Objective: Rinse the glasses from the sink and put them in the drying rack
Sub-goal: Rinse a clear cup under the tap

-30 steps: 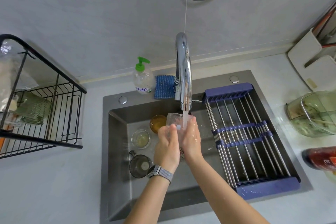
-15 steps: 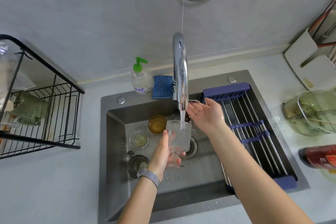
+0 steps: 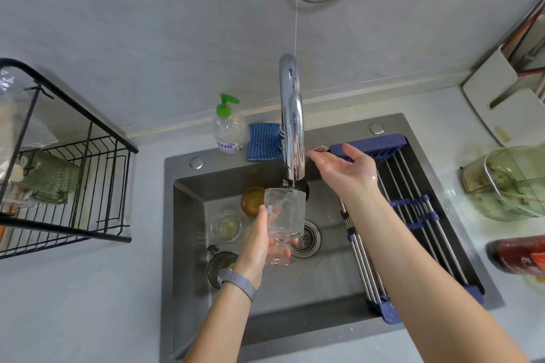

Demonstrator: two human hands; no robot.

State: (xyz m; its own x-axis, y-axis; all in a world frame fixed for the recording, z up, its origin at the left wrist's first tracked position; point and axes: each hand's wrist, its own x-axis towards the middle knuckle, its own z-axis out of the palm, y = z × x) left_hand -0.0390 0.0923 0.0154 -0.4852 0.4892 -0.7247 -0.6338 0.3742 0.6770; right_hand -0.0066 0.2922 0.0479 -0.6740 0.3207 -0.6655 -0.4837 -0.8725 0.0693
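My left hand [image 3: 259, 242] grips a clear ribbed glass [image 3: 284, 215] upright under the chrome faucet [image 3: 292, 121], over the dark sink [image 3: 188, 244]. Only a thin trickle leaves the spout. My right hand [image 3: 345, 166] is open, palm up, its fingertips touching the faucet handle [image 3: 321, 149] right of the spout. On the sink floor sit an amber glass [image 3: 252, 200], a small clear glass [image 3: 225, 225] and a dark glass [image 3: 219, 265] partly behind my wrist. The black wire drying rack [image 3: 88, 186] stands on the left counter and holds a green ribbed glass [image 3: 54, 177].
A roll-up steel rack with blue ends [image 3: 413, 215] covers the sink's right side. A soap bottle [image 3: 228, 130] and blue sponge [image 3: 262, 141] sit behind the sink. A green glass bowl [image 3: 507, 183] and a red bottle [image 3: 519, 256] are on the right counter.
My right hand left the glass and moved up right to the faucet handle. My left hand lowered the glass slightly. The water stream has thinned to a trickle.
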